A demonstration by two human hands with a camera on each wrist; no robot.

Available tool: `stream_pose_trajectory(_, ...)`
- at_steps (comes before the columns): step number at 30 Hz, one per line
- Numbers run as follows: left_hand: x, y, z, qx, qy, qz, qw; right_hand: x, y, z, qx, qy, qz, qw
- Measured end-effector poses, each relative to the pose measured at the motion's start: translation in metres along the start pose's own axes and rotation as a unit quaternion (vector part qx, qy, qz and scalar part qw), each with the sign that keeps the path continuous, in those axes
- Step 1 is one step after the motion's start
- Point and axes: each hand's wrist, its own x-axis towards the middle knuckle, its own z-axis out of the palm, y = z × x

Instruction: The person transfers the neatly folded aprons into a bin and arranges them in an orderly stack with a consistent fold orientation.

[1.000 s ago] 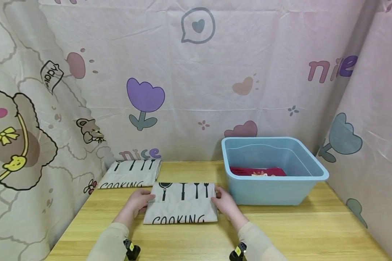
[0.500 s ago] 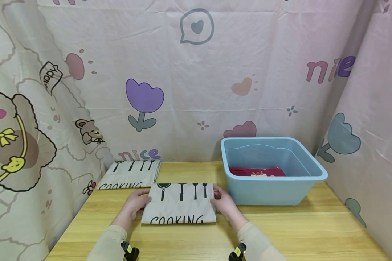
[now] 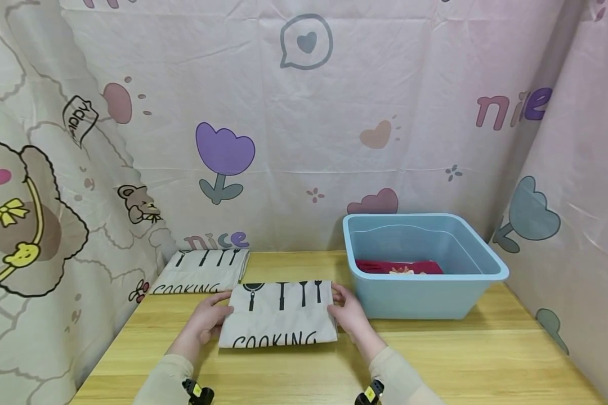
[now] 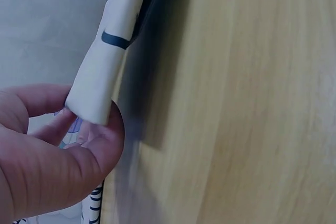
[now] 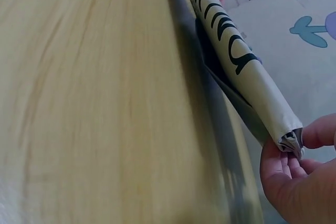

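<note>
A folded whitish cloth [image 3: 278,318], printed with dark kitchen utensils and the word COOKING, is held level between both hands. My left hand [image 3: 206,318] grips its left edge, thumb on top and fingers beneath. At the opposite edge my right hand [image 3: 352,316] pinches the layers in the same way. In the left wrist view, the cloth's folded end [image 4: 97,95] sits between thumb and fingers, over a shadow on the table. The right wrist view shows the cloth's bunched inner layers [image 5: 291,141] at my right fingers. Most of the fingers under the cloth are hidden.
A matching folded cloth [image 3: 202,271] lies at the table's back left. Behind my right hand stands a light-blue plastic bin [image 3: 415,295] with a dark red folded fabric [image 3: 425,266] inside. The wooden table [image 3: 284,379] meets a printed curtain [image 3: 304,140] at the back.
Both hands have kept their hold on the cloth's sides. Its near edge now slants, the right corner a little higher than before. My left hand has shifted slightly left.
</note>
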Motion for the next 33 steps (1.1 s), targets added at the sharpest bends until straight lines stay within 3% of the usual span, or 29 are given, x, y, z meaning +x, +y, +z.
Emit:
stream_pose_trajectory(9,-0.004,0.013,-0.009,-0.031,-0.004,0.02,0.9993,-0.002,-0.01,0.001,0.002,0.0,-0.018,0.9998)
stream_pose_trajectory(21,-0.012,0.032,-0.024,-0.045,0.004,0.049,0.9978,-0.001,-0.03,0.005,0.041,-0.013,-0.051,0.9978)
stream_pose_trajectory(33,-0.024,0.059,-0.041,-0.033,0.007,0.079,0.9963,0.0,-0.061,0.009,0.049,-0.014,-0.089,0.9947)
